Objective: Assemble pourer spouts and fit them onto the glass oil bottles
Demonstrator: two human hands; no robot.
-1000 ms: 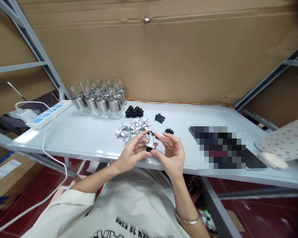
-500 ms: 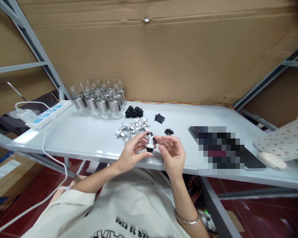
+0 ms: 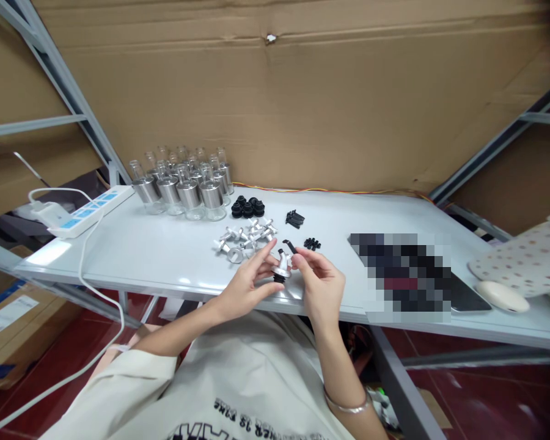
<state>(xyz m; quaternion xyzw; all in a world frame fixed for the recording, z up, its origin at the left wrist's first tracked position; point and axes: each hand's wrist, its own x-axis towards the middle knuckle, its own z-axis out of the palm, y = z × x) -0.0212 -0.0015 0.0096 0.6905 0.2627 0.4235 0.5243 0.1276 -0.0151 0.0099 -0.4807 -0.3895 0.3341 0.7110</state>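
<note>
My left hand [image 3: 246,282] is closed around a silver bottle pourer [image 3: 281,269], which stands nearly upright with its black ribbed stopper at the bottom and a dark tip on top. Between the thumb and fingers of my right hand [image 3: 323,284] is a small black flap piece [image 3: 289,245], angled just above and to the right of the spout. Whether the two parts touch is too small to tell. Just beyond my hands lie several loose silver pourer spouts [image 3: 245,235]. Small black caps [image 3: 311,244] and black flap pieces [image 3: 295,219] are heaped further right.
Several glass bottles with steel sleeves [image 3: 189,194] stand at the back left of the white table [image 3: 156,256]. Black rubber stoppers [image 3: 247,208] sit beside them. A power strip [image 3: 91,211] lies on the left, a blurred-out dark device [image 3: 467,294] and a cream oval object [image 3: 502,296] on the right.
The black flap piece was down against the top of the spout; it now sticks up in my right hand, with the spout's tip showing. My right fingers have closed in a pinch.
</note>
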